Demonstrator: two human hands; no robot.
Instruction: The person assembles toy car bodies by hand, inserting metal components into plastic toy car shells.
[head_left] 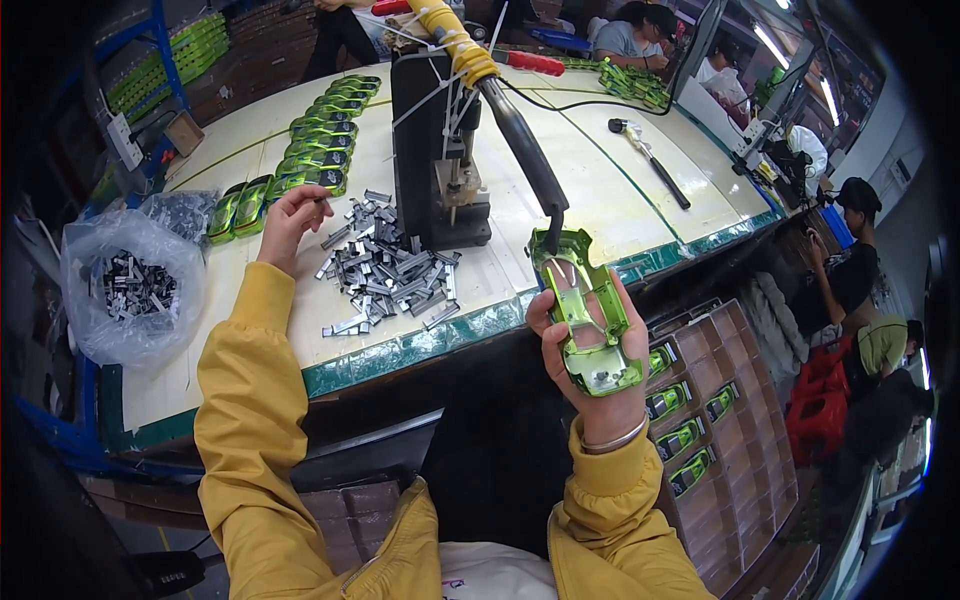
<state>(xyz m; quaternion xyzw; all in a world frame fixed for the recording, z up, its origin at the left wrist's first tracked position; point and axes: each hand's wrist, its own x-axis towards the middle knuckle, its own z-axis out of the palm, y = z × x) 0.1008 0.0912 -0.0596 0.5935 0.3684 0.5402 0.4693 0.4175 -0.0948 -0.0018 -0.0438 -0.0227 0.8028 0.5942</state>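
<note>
My right hand (pixel 625 345) grips a shiny green toy car body shell (pixel 580 310), hollow side up, just off the table's front edge. The lower end of a black tube (pixel 530 150), wrapped in yellow higher up, reaches the shell's far end; whether they touch I cannot tell. Over the table on the left, my left hand (pixel 290 225) is closed in a pinch. Something small and dark shows at its fingertips, too small to name. Beside that hand lies a loose pile of small grey and silver parts (pixel 395 262). Beyond it stand green car bodies (pixel 318 140) in a row.
A black bench press (pixel 430 150) stands mid-table. At left is a clear plastic bag (pixel 135 285) of small dark parts. A black-handled tool (pixel 650 160) lies at right. A compartmented brown tray (pixel 745 430) with several green car bodies sits below the table. Other people work farther back.
</note>
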